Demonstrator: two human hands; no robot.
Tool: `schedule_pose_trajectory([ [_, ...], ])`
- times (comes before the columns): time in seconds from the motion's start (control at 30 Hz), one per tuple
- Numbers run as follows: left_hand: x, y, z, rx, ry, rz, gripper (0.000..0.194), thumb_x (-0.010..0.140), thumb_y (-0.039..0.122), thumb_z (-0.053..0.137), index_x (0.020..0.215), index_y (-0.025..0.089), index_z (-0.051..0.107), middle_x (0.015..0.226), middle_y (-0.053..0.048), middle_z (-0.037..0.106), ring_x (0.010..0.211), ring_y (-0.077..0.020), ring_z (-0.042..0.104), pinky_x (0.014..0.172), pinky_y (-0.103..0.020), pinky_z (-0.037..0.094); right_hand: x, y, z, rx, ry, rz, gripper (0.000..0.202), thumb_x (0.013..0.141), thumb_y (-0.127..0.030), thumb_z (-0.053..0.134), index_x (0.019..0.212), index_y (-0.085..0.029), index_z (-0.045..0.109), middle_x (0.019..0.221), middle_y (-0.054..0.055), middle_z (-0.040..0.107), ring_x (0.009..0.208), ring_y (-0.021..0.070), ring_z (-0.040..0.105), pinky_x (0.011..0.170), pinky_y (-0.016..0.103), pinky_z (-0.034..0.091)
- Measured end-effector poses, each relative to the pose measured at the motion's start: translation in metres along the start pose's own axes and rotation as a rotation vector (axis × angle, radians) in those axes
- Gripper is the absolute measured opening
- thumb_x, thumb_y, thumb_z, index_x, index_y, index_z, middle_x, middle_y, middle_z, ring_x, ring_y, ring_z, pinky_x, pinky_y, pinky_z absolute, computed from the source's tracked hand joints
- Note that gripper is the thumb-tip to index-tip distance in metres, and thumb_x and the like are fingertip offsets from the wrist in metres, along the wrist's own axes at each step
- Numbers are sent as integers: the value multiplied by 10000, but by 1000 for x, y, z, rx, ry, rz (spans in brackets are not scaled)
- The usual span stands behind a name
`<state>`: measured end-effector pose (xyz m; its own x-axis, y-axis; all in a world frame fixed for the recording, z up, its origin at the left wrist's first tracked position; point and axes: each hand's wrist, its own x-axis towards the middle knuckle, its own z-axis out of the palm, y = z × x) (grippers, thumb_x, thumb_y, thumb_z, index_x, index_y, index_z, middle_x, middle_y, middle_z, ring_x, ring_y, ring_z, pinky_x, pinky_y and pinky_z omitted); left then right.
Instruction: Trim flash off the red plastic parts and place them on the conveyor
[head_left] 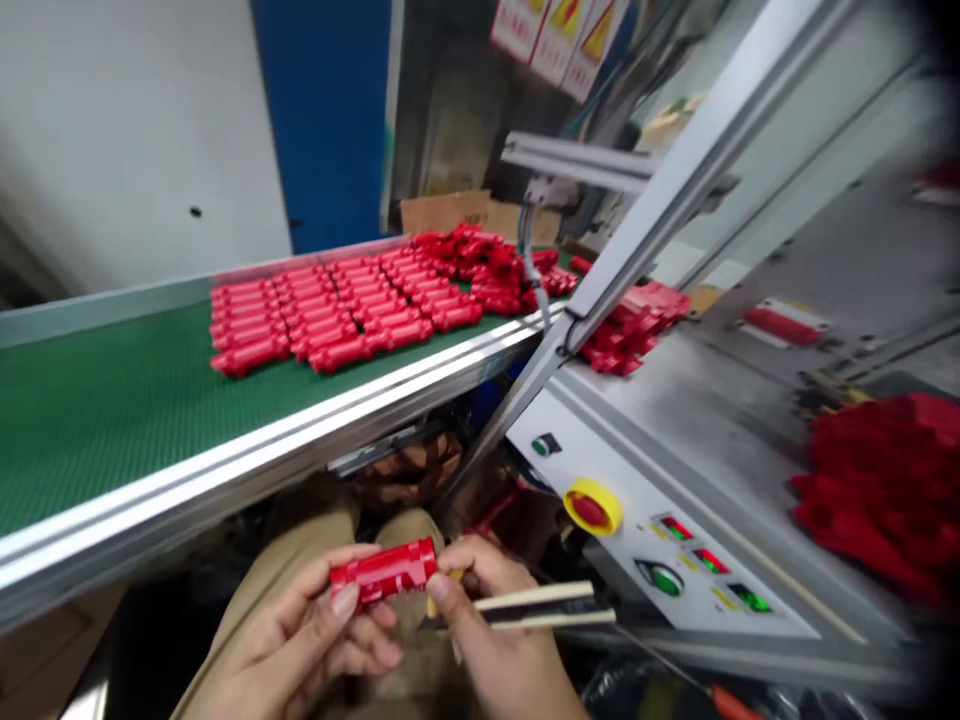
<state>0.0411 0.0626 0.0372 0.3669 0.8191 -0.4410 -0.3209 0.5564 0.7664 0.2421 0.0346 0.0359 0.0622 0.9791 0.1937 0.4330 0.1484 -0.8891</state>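
Over my lap, my left hand [311, 630] grips a glossy red plastic cylindrical part [386, 570] with raised ends and openings along its side. Its thumb and fingers pinch the left end, and the part lies nearly level. Close by its right end is my right hand [487, 610], closed on a slim cream-and-black tool [555, 605] with a dark pointed tip. The tool's handle sticks out to the right, and something small and yellow shows by the fingertips. The tool's exact kind is unclear.
A green conveyor belt [112, 420] carries several rows of red parts [322, 310] and a loose red heap [480, 260]. To the right stands a machine with a control panel [637, 530] and an emergency stop button [592, 507]. More red pieces [885, 480] lie on its bench. A metal post [660, 210] slants upward.
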Motion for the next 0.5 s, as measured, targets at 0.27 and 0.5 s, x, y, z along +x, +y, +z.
schedule_pose_trajectory([
  [0.27, -35, -25, -32, 220, 299, 153, 401, 742, 484, 886, 962, 257, 639, 792, 9, 773, 585, -139, 630, 549, -224, 540, -38, -1, 53, 285, -48, 338, 322, 983, -515, 669, 887, -213, 610, 653, -60, 539, 449, 72, 431, 394, 179, 308],
  [0.5, -40, -28, -41, 40, 278, 36, 384, 768, 541, 862, 877, 232, 661, 605, 65, 586, 511, -66, 465, 497, -148, 339, -49, -1, 58, 160, -26, 303, 349, 1038, -497, 573, 876, -201, 660, 657, -45, 529, 420, 73, 431, 370, 196, 306],
])
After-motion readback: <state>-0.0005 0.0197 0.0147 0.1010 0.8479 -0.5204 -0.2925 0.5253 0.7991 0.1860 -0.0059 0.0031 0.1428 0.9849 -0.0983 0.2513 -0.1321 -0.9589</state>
